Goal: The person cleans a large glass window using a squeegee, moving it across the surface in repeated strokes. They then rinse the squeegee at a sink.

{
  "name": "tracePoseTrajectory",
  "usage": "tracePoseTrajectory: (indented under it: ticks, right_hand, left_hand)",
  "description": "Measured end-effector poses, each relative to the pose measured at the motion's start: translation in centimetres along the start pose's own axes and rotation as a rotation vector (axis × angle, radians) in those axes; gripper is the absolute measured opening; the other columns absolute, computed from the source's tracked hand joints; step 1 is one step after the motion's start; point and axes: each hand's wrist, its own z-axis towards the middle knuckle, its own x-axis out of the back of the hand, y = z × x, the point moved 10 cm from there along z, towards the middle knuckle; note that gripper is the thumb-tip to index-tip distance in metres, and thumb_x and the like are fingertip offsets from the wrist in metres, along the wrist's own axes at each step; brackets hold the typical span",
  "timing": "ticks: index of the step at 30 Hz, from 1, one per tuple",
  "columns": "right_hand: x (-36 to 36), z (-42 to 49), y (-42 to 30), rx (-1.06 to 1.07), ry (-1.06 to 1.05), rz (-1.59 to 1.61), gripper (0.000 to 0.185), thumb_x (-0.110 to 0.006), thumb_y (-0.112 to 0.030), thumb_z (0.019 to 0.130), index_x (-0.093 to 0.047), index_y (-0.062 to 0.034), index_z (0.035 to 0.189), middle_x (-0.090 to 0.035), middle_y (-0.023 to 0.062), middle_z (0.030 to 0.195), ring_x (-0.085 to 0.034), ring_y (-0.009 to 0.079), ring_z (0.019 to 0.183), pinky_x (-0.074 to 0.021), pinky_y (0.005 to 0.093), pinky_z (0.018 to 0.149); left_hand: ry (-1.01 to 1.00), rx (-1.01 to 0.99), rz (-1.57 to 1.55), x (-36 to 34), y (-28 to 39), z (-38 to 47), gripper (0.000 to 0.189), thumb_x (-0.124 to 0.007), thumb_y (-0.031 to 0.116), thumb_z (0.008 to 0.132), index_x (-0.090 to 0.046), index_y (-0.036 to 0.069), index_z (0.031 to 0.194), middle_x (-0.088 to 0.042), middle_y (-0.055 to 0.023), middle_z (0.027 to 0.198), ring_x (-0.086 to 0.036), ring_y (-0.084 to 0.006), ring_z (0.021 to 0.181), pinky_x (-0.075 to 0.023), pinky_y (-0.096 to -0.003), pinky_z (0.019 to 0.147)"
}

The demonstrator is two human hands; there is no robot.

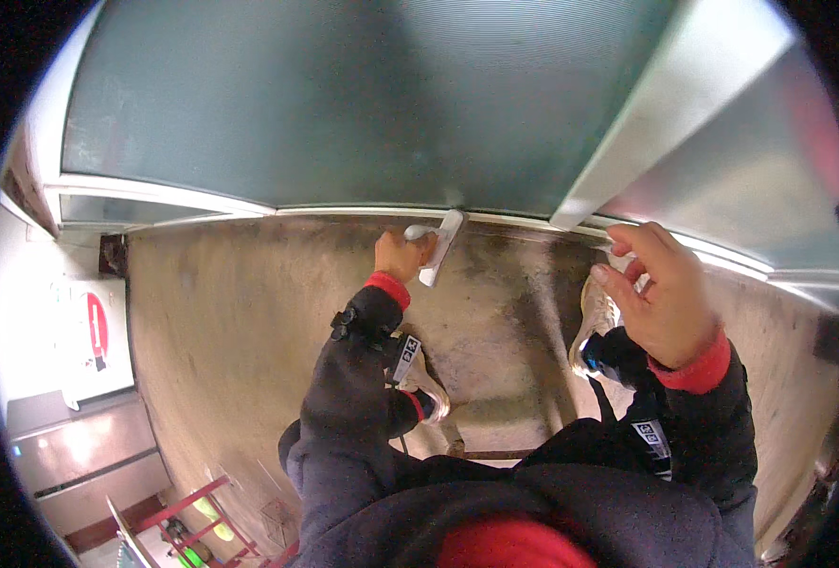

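Observation:
My left hand (404,257) is closed around the handle of a white flat-bladed hand tool (442,248), perhaps a squeegee or a trowel. One end of its long head is at the white bottom frame (363,211) of a large frosted glass panel (334,106). Farther right, my right hand (657,298) is raised above a shoe, thumb and fingers curled apart. Whether it holds something small between the fingertips cannot be told. Both of my sleeves are dark with red cuffs.
A wide white post (675,106) divides the panels. Below lies a stained brown floor (228,305), with my light shoes (593,319) on it. At the left are a white board with a red mark (95,330), a drawer cabinet (100,454) and a red metal frame (192,500).

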Motion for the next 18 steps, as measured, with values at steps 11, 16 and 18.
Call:
tracePoseTrajectory:
  ticks: [11, 16, 18]
  right_hand:
    - [-3.1, 3.5, -1.5, 0.139, -0.096, -0.079, 0.032, -0.062, 0.0, 0.07, -0.05, -0.0032, 0.1, -0.052, 0.0091, 0.081, -0.05, 0.0137, 0.058, -0.0387, 0.0224, 0.046]
    - [-4.2, 4.1, -1.7, 0.159, -0.178, -0.07, 0.034, -0.062, 0.001, 0.069, -0.05, -0.0029, 0.101, -0.052, 0.0102, 0.084, -0.052, 0.0159, 0.06, -0.0415, 0.0234, 0.049]
    - [-4.5, 4.2, -2.0, 0.182, -0.2, -0.068, 0.035, -0.062, 0.001, 0.069, -0.05, -0.0027, 0.102, -0.052, 0.0106, 0.084, -0.052, 0.0167, 0.06, -0.0422, 0.0238, 0.05]
  left_hand:
    - [-0.09, 0.122, -0.228, 1.4, -5.3, 2.4, 0.041, -0.064, 0.04, 0.067, -0.063, 0.001, 0.081, -0.063, -0.0153, 0.073, -0.061, -0.0275, 0.069, -0.0477, -0.0356, 0.063]
    - [-0.068, 0.095, -0.012, 3.5, -4.7, 2.4, 0.04, -0.063, 0.039, 0.067, -0.064, 0.005, 0.087, -0.061, -0.0191, 0.08, -0.059, -0.0343, 0.077, -0.0461, -0.0394, 0.07]
    - [-0.097, 0.101, 0.018, 3.9, -4.9, 2.5, 0.039, -0.062, 0.038, 0.068, -0.064, 0.005, 0.089, -0.061, -0.0199, 0.084, -0.057, -0.0358, 0.08, -0.0455, -0.0403, 0.073]
